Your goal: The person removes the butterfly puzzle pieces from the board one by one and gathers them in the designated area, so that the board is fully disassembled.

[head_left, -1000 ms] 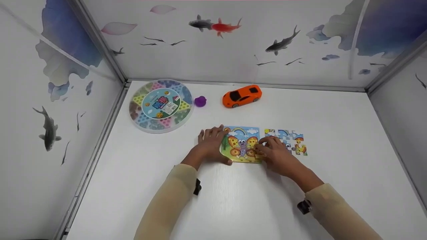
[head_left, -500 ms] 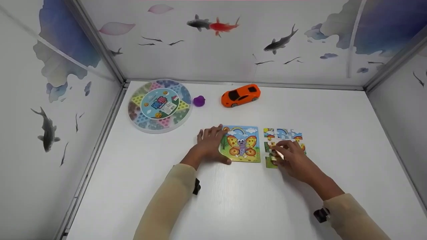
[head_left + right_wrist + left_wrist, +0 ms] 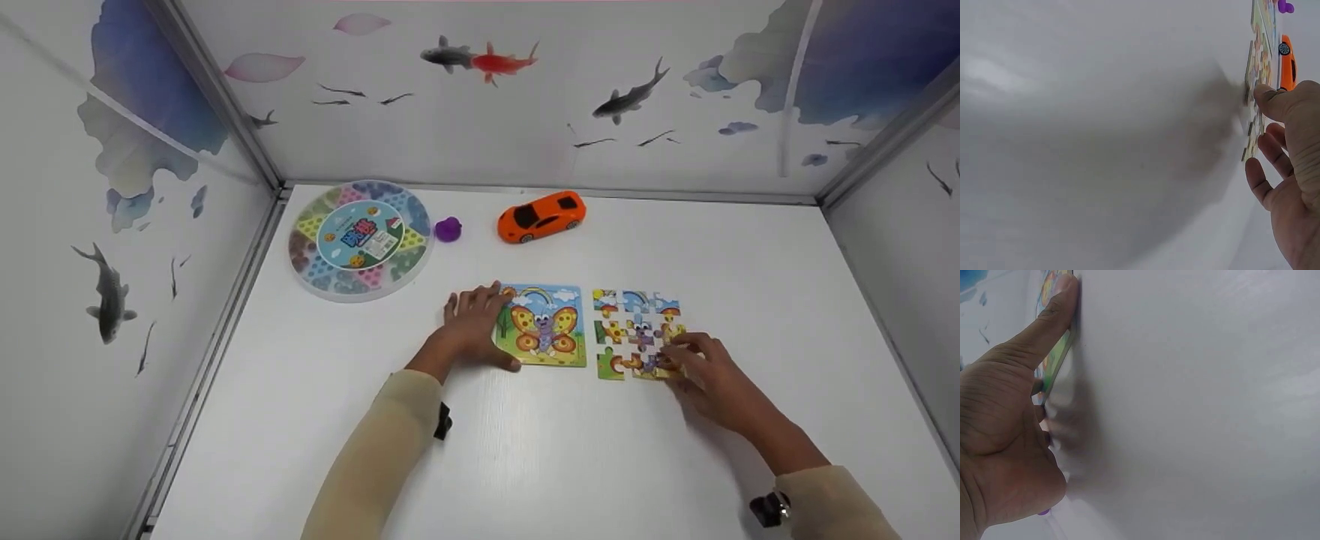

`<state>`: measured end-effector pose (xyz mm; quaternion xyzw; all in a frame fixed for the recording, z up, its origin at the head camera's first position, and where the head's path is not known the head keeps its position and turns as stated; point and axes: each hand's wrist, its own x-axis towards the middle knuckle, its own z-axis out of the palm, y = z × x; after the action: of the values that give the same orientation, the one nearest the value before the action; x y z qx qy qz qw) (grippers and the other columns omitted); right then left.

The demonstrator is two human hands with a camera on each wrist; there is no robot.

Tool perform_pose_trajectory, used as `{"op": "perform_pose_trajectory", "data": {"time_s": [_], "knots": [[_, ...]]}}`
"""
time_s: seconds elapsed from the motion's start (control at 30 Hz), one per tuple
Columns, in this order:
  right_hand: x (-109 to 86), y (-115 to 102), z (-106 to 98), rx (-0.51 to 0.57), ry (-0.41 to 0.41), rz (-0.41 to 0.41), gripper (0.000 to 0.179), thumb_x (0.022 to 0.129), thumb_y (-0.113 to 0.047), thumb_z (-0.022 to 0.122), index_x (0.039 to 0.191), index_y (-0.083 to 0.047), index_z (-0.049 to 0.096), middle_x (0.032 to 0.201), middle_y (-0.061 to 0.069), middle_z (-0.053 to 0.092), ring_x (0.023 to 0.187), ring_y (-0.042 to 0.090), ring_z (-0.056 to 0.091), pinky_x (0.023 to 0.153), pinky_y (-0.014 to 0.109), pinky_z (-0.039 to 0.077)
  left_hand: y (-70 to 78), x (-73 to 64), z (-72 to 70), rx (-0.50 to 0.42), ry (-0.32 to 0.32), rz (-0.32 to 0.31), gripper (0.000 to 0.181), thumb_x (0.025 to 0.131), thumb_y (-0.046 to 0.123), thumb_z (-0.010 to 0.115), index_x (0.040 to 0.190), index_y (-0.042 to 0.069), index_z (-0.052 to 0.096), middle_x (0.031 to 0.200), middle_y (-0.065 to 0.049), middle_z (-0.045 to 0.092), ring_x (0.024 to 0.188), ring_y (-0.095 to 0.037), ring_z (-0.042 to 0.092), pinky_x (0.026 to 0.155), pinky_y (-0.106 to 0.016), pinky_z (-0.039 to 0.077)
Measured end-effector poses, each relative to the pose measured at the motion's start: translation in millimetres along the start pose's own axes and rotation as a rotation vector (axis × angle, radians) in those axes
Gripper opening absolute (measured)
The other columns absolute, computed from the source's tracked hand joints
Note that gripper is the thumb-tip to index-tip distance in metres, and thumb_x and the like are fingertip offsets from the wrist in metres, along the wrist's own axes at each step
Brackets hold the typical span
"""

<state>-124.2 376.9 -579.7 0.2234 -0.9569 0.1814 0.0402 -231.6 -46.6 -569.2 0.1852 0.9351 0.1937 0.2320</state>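
In the head view a square butterfly puzzle board (image 3: 540,326) lies flat. My left hand (image 3: 472,326) holds it by the left side, thumb at the lower edge and a finger at the upper corner. To its right, loose jigsaw pieces (image 3: 636,302) lie in rough rows. My right hand (image 3: 712,379) pinches a puzzle piece (image 3: 666,364) at the lower right of these rows. In the left wrist view my thumb (image 3: 1053,318) lies along the board's edge. The right wrist view has my thumb (image 3: 1272,101) at the pieces; the fingertips behind are partly hidden.
Behind the board, an orange toy car (image 3: 541,217) stands on the white table (image 3: 525,457). A small purple toy (image 3: 448,229) sits beside a round game box (image 3: 360,240) at the back left. Printed wall panels (image 3: 525,135) border the table.
My right hand has moved right from the board's right edge, across the loose pieces to their lower right, carrying a puzzle piece. My left hand has stayed on the board.
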Motion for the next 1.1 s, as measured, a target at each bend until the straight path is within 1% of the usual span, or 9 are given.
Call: {"op": "perform_pose_trajectory", "data": {"time_s": [0.1,0.17,0.27,0.47,0.53,0.6,0.73,0.83,1.1], "knots": [[-6.3,7,-2,0.013,0.027,-0.005,0.055,0.088,0.003,0.09,0.139,-0.01,0.074,0.142,0.017,0.058,0.125,0.03,0.064,0.106,0.008,0.049,-0.2,0.1,-0.1,-0.001,0.002,-0.003,0.128,0.08,0.059,0.096,0.178,0.029,0.02,0.188,-0.004,0.005,0.17,-0.039,0.012,0.139,-0.067,0.001],[-8.9,11,-2,0.025,0.051,-0.019,0.053,0.087,0.006,0.09,0.136,-0.011,0.076,0.139,0.016,0.06,0.121,0.03,0.066,0.105,-0.004,0.034,-0.4,0.2,-0.1,-0.004,0.001,-0.004,0.128,0.08,0.06,0.096,0.178,0.029,0.02,0.188,-0.004,0.005,0.17,-0.039,0.011,0.139,-0.067,0.001],[-10.9,14,-2,0.037,0.08,-0.037,0.052,0.085,0.009,0.09,0.132,-0.011,0.079,0.134,0.016,0.061,0.118,0.03,0.067,0.104,-0.007,0.029,-0.9,0.6,0.1,-0.011,0.002,-0.004,0.128,0.08,0.059,0.096,0.178,0.029,0.02,0.188,-0.004,0.005,0.17,-0.039,0.011,0.139,-0.067,0.0],[-11.3,15,-1,0.021,0.078,-0.044,0.051,0.082,0.011,0.091,0.127,-0.011,0.082,0.131,0.015,0.062,0.118,0.032,0.068,0.103,-0.008,0.029,-2.1,0.4,-0.1,-0.003,0.003,-0.002,0.129,0.081,0.06,0.095,0.179,0.03,0.017,0.188,-0.003,0.005,0.17,-0.038,0.011,0.139,-0.067,0.001],[-11.3,16,0,0.006,0.07,-0.039,0.05,0.083,0.011,0.091,0.127,-0.011,0.082,0.131,0.015,0.063,0.118,0.032,0.067,0.103,-0.006,0.032,-2.2,0.3,-0.3,-0.006,0.001,-0.003,0.129,0.081,0.06,0.095,0.179,0.03,0.017,0.189,-0.003,0.004,0.171,-0.038,0.01,0.139,-0.067,0.0],[-11.5,16,0,-0.012,0.059,-0.024,0.049,0.084,0.009,0.091,0.127,-0.012,0.083,0.132,0.015,0.064,0.12,0.031,0.065,0.102,0.0,0.041,-1.9,0.3,-0.8,-0.012,-0.001,-0.003,0.129,0.081,0.06,0.095,0.179,0.03,0.017,0.189,-0.003,0.004,0.171,-0.038,0.009,0.139,-0.067,-0.001],[-12.1,15,0,-0.041,0.038,-0.004,0.048,0.086,0.007,0.089,0.13,-0.012,0.082,0.133,0.013,0.064,0.122,0.031,0.063,0.098,0.03,0.061,-1.6,0.3,-1.3,-0.016,-0.001,-0.004,0.128,0.081,0.06,0.095,0.179,0.03,0.017,0.189,-0.003,0.003,0.171,-0.038,0.009,0.139,-0.067,-0.001],[-12.7,13,0,-0.047,0.04,-0.013,0.049,0.087,0.008,0.089,0.131,-0.012,0.082,0.133,0.014,0.065,0.122,0.033,0.064,0.094,0.05,0.064,-1.5,0.1,-1.3,-0.018,0.002,-0.004,0.128,0.081,0.06,0.095,0.178,0.03,0.018,0.189,-0.002,0.003,0.171,-0.038,0.009,0.139,-0.066,-0.001],[-16.9,11,2,-0.058,0.026,0.002,0.044,0.09,0.005,0.087,0.131,-0.011,0.082,0.134,0.014,0.065,0.124,0.032,0.063,0.094,0.052,0.063,-0.8,0.1,1.3,-0.013,0.001,-0.004,0.128,0.08,0.059,0.096,0.178,0.03,0.019,0.188,-0.004,0.004,0.171,-0.038,0.009,0.139,-0.066,0.0]]}}
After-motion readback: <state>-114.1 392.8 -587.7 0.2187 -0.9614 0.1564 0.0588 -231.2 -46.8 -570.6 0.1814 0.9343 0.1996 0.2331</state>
